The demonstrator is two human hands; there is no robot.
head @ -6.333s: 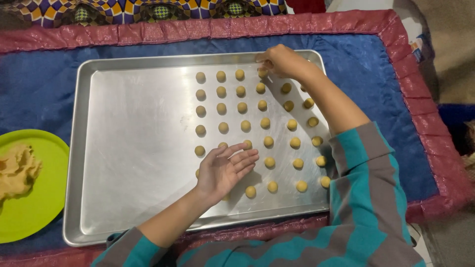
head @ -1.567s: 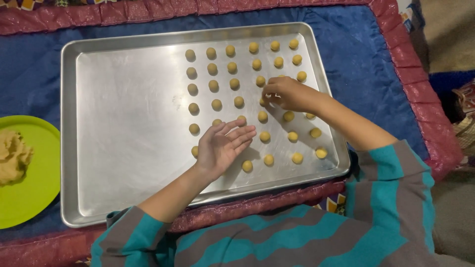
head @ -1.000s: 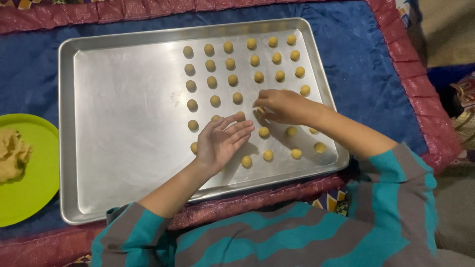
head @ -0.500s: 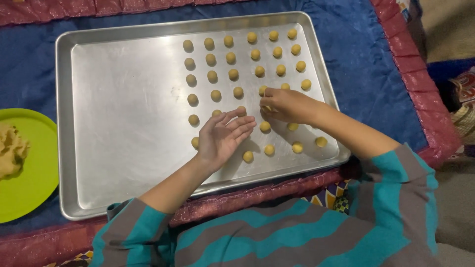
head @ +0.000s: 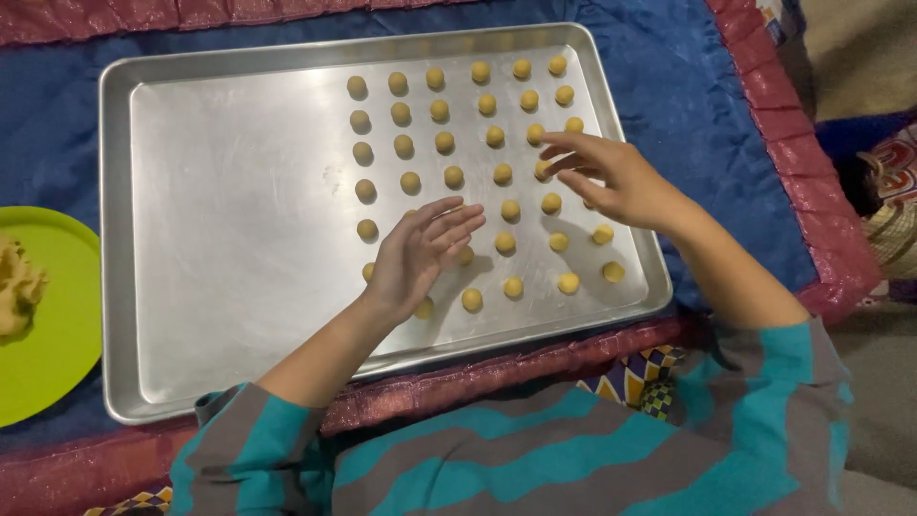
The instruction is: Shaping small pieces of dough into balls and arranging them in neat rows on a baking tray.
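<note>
Head view, only one. Landmark: the metal baking tray (head: pixel 239 287), long axis running left-right across the blue cloth (head: pixel 688 105).

Dough balls (head: pixel 501 174) are sitting in rows on the tray's right half; the left half is showing bare metal.

Right hand (head: pixel 611 177) is hovering over the tray's right side, fingers (head: pixel 564 143) pointing left, tips pinching at one small dough ball (head: pixel 543 170) in the grid. Grip: fingertips closing lightly on that ball; can't tell if it's lifted or merely touched.

Left hand (head: pixel 420 250) is lying flat and open near tray centre, palm down, fingers spread toward the right, gripping nothing. It's covering part of the lower rows; a couple of balls are peeking out at its edge.

The pinched ball is lying right of the left hand, so the right hand is clearly the nearer one.

Room: neighbouring balls are sitting close on all sides, the tray's right rim is near. Open room is all leftward.

Left of the tray: a green plate (head: pixel 48 363) is carrying a lump of dough (head: pixel 17 287), well apart from both hands.
</note>
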